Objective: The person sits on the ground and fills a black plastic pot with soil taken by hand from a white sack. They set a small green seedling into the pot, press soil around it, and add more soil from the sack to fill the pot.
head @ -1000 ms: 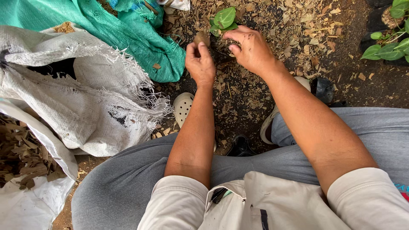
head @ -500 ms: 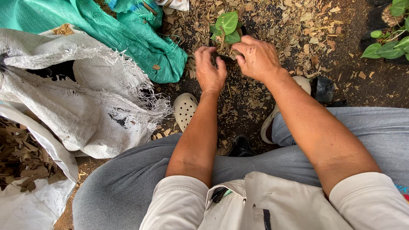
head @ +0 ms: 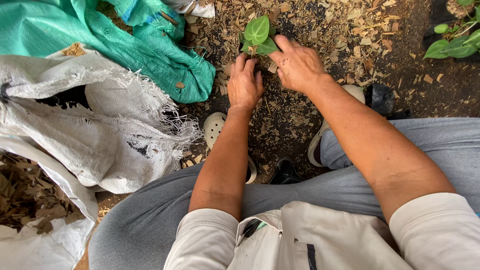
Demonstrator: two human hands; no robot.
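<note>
On the chip-strewn ground (head: 320, 115), both hands, left (head: 245, 82) and right (head: 299, 64), cup the small green seedling (head: 258, 35), apparently upright but with firming unfinished.

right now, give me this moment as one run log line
left hand: on soil at seedling base | right hand: cupped beside seedling | ground: wood-chip mulch | nearby: green sack, white sack

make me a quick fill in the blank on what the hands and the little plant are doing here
1. Both hands, left hand and right hand, press around a small plant with ____ leaves.
2. The sack lying left of the plant is ____ in colour.
3. The ground is covered with wood ____.

Missing words: green; green; chips
</note>
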